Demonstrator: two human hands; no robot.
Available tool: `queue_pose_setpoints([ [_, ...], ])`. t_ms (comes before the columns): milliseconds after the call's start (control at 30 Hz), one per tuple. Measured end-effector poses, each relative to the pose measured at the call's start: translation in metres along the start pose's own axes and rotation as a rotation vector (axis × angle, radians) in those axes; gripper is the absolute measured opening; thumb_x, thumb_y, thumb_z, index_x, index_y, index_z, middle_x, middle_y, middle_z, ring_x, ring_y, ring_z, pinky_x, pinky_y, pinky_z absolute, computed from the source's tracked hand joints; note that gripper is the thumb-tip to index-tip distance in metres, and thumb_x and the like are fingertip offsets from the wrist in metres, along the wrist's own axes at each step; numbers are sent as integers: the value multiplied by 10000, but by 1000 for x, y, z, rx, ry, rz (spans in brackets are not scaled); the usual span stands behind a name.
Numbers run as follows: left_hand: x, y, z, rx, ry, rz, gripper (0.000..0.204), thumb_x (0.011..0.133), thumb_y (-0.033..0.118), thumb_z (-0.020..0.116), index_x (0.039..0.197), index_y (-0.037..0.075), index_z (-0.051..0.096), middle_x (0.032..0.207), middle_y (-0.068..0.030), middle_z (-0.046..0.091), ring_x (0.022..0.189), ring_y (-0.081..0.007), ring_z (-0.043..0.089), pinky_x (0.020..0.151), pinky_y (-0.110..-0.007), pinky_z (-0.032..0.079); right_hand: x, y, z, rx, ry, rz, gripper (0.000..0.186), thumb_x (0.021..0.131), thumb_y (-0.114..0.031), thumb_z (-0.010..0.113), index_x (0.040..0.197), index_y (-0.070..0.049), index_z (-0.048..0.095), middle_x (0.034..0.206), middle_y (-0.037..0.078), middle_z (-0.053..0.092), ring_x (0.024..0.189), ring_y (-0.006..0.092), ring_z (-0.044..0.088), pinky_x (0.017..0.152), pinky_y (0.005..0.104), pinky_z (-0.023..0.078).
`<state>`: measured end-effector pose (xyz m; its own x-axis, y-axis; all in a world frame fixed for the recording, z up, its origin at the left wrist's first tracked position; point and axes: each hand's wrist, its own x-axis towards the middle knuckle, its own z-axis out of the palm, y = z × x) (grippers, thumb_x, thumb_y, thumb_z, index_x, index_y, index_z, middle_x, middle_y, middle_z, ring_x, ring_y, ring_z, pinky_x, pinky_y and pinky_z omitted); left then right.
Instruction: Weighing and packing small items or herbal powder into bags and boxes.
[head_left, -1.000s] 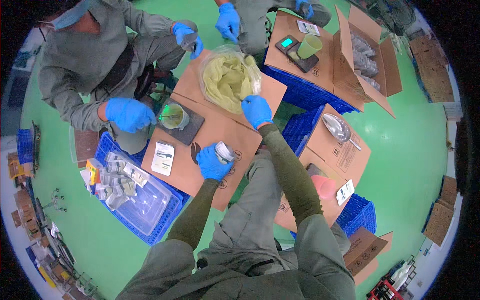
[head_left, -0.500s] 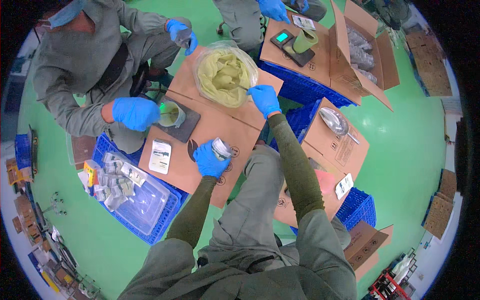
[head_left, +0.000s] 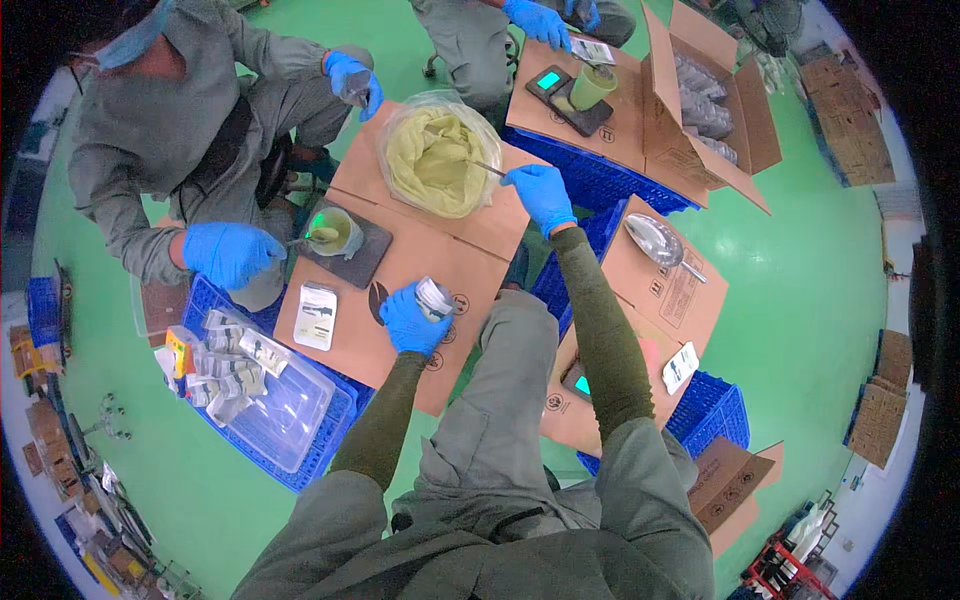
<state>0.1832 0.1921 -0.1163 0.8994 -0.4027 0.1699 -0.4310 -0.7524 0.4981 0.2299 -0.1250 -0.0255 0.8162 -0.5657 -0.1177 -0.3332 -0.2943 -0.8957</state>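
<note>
My left hand [head_left: 412, 325], in a blue glove, is closed around a small printed pouch [head_left: 434, 298] above the cardboard-topped table [head_left: 480, 262]. Further out, my right hand [head_left: 541, 198], gloved too, grips the thin handle of a spoon [head_left: 489, 168]. The spoon's other end reaches into a clear plastic bag [head_left: 440, 98] of pale green powder [head_left: 425, 165], where its tip is hard to make out. Left of the bag, a cup [head_left: 342, 233] holding some powder stands on a dark scale [head_left: 362, 262]. A flat printed pouch [head_left: 316, 316] lies near my left hand.
A co-worker's gloved hands [head_left: 232, 254] are at the left. Past them sit a clear bin lid [head_left: 300, 415] and filled pouches [head_left: 232, 375]. At right are a metal scoop [head_left: 655, 240] and blue crates [head_left: 710, 410]. Behind stand a green cup [head_left: 592, 88] and an open carton [head_left: 755, 120].
My right hand has drawn slightly rightward with the spoon; my left still holds the pouch. The left co-worker's lower hand has moved away from the cup. Another co-worker's hand now hovers by the green cup.
</note>
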Motion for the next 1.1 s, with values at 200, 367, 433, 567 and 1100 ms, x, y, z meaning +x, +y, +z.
queue_pose_setpoints([
  [200,-6,-9,10,-3,-95,-35,647,622,428,845,1138,104,626,1035,-133,629,1010,-355,585,893,-481,427,-20,-6,-51,7,55,-110,234,823,-217,668,826,-8,773,820,155,740,750,210,696,732,326,529],
  [367,-7,-17,20,-7,-196,-97,763,629,467,842,1252,116,576,1116,-125,584,1102,-348,535,967,-500,373,-55,-9,-107,56,75,-55,216,832,-201,674,837,-10,777,795,104,741,728,154,667,699,304,516],
  [433,-9,-21,21,9,-136,-50,760,627,454,848,1249,109,581,1135,-128,592,1116,-350,539,976,-502,379,-80,-5,-127,79,65,11,208,842,-199,677,860,-21,781,796,74,736,716,132,645,693,301,511],
  [567,-4,-19,20,22,-129,-45,729,621,433,854,1215,90,608,1095,-148,623,1062,-368,572,947,-494,419,-138,7,-174,-17,85,-25,196,863,-171,661,886,-19,783,805,61,737,722,110,624,675,289,499],
  [1100,4,-14,18,222,-15,31,729,673,497,840,1204,57,602,1094,-165,648,1032,-368,613,879,-508,481,-378,55,-265,-163,286,327,222,871,-212,661,907,-15,757,821,129,739,761,187,694,712,345,530],
])
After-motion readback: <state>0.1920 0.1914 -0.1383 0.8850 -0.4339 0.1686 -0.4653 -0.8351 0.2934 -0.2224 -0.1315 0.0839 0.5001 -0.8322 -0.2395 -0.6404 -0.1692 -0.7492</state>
